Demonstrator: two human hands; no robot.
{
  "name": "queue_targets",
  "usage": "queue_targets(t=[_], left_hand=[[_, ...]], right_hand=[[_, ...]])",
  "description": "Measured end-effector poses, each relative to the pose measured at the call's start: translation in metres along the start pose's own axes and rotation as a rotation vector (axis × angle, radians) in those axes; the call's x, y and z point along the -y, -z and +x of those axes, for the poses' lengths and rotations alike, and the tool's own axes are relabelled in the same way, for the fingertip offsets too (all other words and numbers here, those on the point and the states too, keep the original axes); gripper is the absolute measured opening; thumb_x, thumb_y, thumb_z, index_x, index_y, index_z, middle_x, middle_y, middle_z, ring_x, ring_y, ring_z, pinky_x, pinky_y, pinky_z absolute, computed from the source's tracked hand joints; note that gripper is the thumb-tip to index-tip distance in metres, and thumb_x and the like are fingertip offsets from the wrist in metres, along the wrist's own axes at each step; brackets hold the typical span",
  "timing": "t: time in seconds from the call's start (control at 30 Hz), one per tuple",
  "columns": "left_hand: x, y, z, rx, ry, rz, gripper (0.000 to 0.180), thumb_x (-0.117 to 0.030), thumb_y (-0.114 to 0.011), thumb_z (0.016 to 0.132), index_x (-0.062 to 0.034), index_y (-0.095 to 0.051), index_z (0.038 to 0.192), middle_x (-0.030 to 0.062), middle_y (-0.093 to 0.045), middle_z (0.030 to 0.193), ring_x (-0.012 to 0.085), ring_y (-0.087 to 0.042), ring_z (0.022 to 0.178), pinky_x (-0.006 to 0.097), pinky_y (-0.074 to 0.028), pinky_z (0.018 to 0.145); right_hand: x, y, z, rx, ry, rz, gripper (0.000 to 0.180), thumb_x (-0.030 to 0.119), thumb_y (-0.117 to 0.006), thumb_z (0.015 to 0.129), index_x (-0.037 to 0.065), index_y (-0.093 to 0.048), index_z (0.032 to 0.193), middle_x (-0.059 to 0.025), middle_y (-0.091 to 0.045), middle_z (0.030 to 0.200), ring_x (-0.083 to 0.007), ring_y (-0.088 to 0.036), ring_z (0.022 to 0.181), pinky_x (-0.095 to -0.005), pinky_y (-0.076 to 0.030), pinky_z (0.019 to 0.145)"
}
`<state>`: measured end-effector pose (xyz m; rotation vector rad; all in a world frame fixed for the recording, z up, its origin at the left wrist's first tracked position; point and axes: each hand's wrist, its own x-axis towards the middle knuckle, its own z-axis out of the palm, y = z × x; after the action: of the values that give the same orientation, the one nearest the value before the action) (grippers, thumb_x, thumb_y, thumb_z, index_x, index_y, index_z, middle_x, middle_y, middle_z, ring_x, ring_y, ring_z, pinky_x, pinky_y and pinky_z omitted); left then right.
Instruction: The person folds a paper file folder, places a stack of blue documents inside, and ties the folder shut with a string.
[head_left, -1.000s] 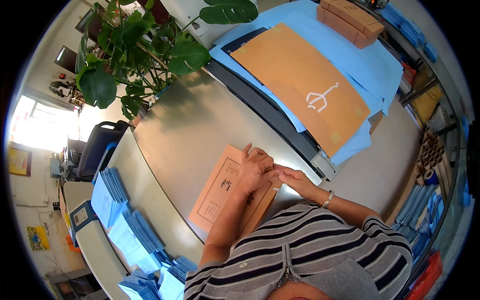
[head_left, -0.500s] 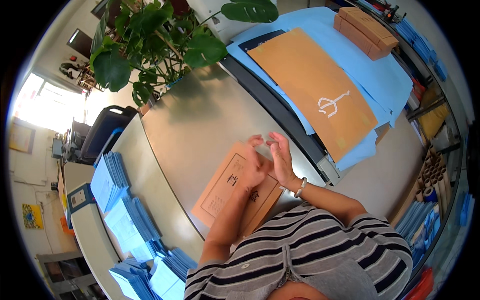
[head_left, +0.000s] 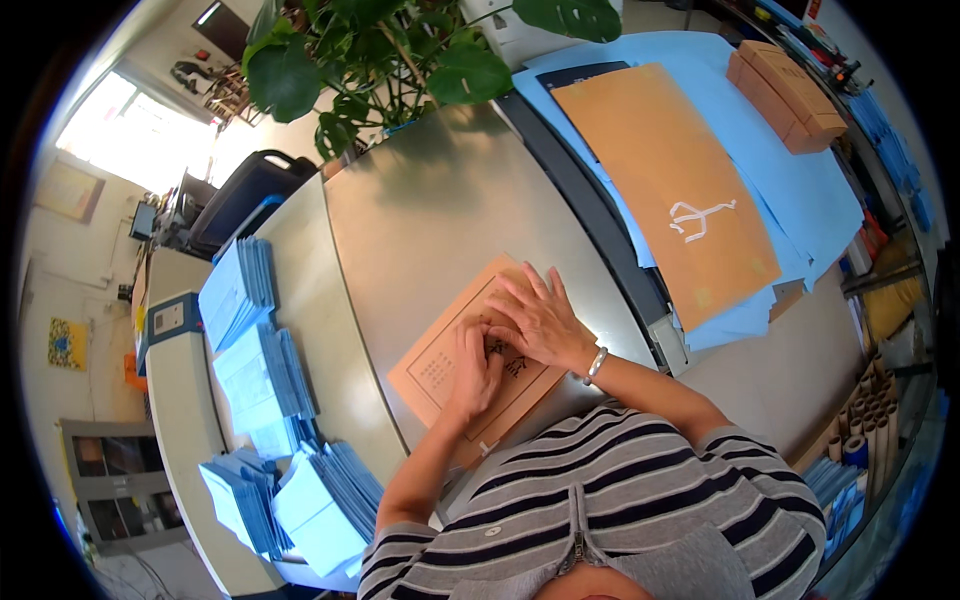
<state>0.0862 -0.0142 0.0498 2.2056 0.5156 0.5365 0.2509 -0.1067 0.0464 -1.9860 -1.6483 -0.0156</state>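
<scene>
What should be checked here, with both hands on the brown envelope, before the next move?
1. Brown envelope lies flat on the metal table: ok.
2. Left hand rests on the envelope: ok.
3. Right hand rests on the envelope, partly over the left: ok.
4. What the fingers pinch, if anything: cannot tell, hidden.
5. Envelope inside the table edge: not ok, its near corner looks to overhang.
6. Blue paper stacks apart from the envelope: ok.
</scene>
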Motion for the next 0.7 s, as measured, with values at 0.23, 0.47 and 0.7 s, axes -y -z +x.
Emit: queue_targets(t=[0.23, 0.47, 0.7], left_hand=[[-0.049, 0.034, -0.108, 0.140, 0.259, 0.606, 0.090, -0.054, -0.077, 0.073, -0.0134, -0.046, 0.148, 0.0208, -0.033, 0.157, 0.0455, -0.016, 0.150, 0.063, -0.007, 0.119], [-0.043, -0.010, -0.177, -0.330, 0.271, 0.322, 0.093, -0.016, -0.092, 0.066, -0.0126, -0.046, 0.147, 0.0241, -0.020, 0.160, 0.0461, -0.020, 0.149, 0.056, -0.022, 0.119], [-0.030, -0.045, -0.196, -0.774, 0.414, -0.506, 0.074, -0.002, -0.078, 0.084, -0.0009, -0.038, 0.146, 0.0133, -0.052, 0.137, 0.0214, -0.054, 0.123, 0.035, -0.046, 0.104]], right_hand=[[0.003, -0.004, 0.000, 0.093, -0.037, -0.073, 0.063, 0.058, -0.058, 0.092, 0.025, -0.050, 0.144, -0.0107, -0.032, 0.160, -0.0399, -0.020, 0.150, -0.0731, -0.026, 0.108], [0.003, -0.004, 0.001, 0.180, -0.028, -0.089, 0.061, 0.058, -0.053, 0.095, 0.027, -0.047, 0.148, -0.0074, -0.028, 0.163, -0.0324, -0.016, 0.153, -0.0717, -0.023, 0.112], [0.005, -0.002, 0.002, 0.161, -0.025, -0.085, 0.060, 0.056, -0.055, 0.095, 0.026, -0.049, 0.147, -0.0054, -0.033, 0.161, -0.0306, -0.020, 0.152, -0.0704, -0.028, 0.109]])
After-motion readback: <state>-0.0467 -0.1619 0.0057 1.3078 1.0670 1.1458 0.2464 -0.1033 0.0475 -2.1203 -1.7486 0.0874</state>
